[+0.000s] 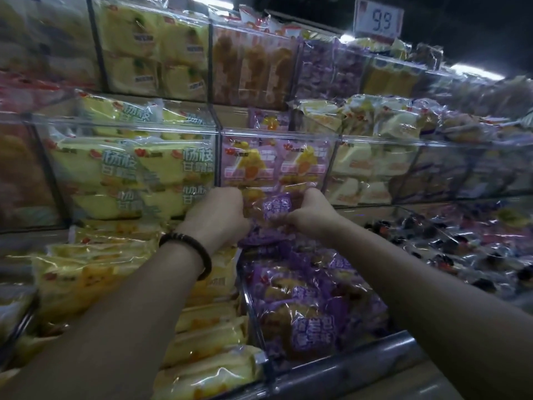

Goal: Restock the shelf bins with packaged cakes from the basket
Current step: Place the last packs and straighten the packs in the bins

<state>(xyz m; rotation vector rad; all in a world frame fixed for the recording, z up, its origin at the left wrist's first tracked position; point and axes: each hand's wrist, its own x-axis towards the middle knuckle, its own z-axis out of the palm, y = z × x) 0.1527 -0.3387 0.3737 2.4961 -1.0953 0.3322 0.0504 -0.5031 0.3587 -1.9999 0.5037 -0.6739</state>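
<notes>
My left hand (217, 216) and right hand (313, 213) each have their grip clamped on one end of a purple pack (277, 207), held at the back of the purple bin (255, 327), just above the packs piled there. That bin looks well filled, so I judge the restock far along. The basket is out of view, so I can't tell what remains.

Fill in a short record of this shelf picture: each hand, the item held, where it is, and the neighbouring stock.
left hand: grips the left edge of the purple pack
right hand: pinches its right edge
position: held above the purple bin, in front of the pink packs
left neighbour: yellow packs
left wrist: dark bracelet
top right: price tag reading 9.9
</notes>
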